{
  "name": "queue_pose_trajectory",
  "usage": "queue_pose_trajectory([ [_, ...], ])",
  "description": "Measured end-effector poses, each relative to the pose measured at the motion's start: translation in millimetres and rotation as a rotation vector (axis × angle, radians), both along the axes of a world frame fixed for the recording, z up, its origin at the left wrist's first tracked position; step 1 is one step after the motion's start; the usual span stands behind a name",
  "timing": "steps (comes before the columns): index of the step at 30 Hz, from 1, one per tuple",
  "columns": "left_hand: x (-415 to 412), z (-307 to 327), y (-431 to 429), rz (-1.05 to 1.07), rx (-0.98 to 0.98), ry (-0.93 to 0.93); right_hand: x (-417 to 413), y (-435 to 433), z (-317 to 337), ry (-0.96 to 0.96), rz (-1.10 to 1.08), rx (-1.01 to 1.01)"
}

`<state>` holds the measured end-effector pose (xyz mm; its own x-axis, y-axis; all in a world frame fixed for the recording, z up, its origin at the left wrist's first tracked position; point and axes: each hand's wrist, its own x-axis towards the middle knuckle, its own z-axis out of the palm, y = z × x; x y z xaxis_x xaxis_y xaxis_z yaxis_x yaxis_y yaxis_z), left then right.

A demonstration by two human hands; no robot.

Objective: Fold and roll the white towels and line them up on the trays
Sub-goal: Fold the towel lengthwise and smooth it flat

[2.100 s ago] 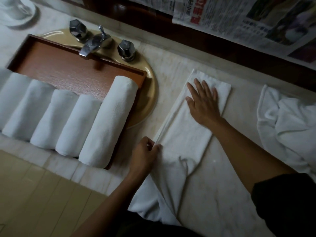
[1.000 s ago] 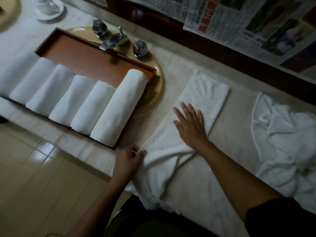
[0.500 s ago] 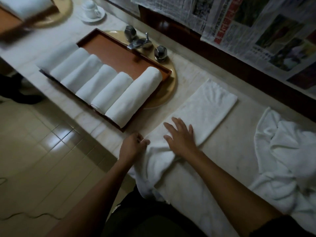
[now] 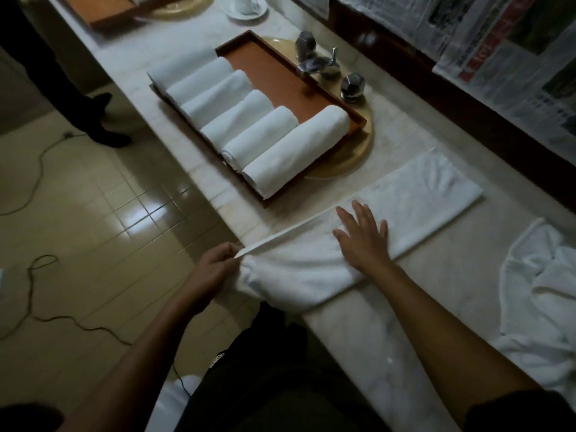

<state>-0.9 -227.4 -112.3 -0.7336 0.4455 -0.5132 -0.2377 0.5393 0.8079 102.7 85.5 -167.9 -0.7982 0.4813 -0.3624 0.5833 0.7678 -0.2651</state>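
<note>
nearest the camera, the left hand (image 4: 215, 271) pinched the near edge of the towel (image 4: 417, 194) between thumb and curled fingers, and that edge ran taut just past the lip of the counter (image 4: 358, 338). at about 2 o'clock from it the right hand (image 4: 364, 238) lay flat on the towel, fingers straight and spread wide, gripping nothing. the towel lay folded into a long strip on the counter, its near end bunched and hanging over the lip, its far end flat toward 1 o'clock. at 3 o'clock from the right hand sat a loose heap of towels (image 4: 542, 291), apart from the strip. on the floor at 9 o'clock a dark cord (image 4: 34, 272) trailed across the tiles. at 11 o'clock from the right hand the tray (image 4: 274, 73) sat across a yellowish basin (image 4: 352, 157), with six rolled towels (image 4: 296, 148) lined up side by side, touching, in its near half. a chrome tap (image 4: 314, 65) stood just beyond the tray. farther off at 12 o'clock were a cup (image 4: 246, 3) on a saucer, and at 2 o'clock sheets of newspaper (image 4: 498, 51) on the wall.
</note>
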Motion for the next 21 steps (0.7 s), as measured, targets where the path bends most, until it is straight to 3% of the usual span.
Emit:
queue_pose_trajectory([
  [1, 0.5, -0.4, -5.2, 0.002, -0.023, 0.03, -0.1, 0.2, 0.0, -0.003, 0.003, 0.001],
  [5, -7.6, -24.3, -43.3, -0.236, -0.413, 0.34, 1.2, -0.8, -1.5, 0.005, 0.003, 0.014],
  [7, -11.6, -31.1, -64.2, -0.206, -0.383, 0.301, 0.9, -0.3, -2.1, 0.009, 0.003, 0.017],
  [12, -17.7, -15.6, -92.0, -0.002, -0.044, 0.051, -1.8, -1.2, -1.0, -0.027, -0.006, 0.012],
  [17, -26.0, -46.3, -122.7, -0.112, -0.361, 0.143, -1.2, -1.5, -4.0, -0.016, -0.006, 0.027],
  [21, -31.8, -60.8, -116.5, 0.053, -0.455, 0.257, -1.0, -7.3, -5.5, 0.033, -0.025, 0.079],
])
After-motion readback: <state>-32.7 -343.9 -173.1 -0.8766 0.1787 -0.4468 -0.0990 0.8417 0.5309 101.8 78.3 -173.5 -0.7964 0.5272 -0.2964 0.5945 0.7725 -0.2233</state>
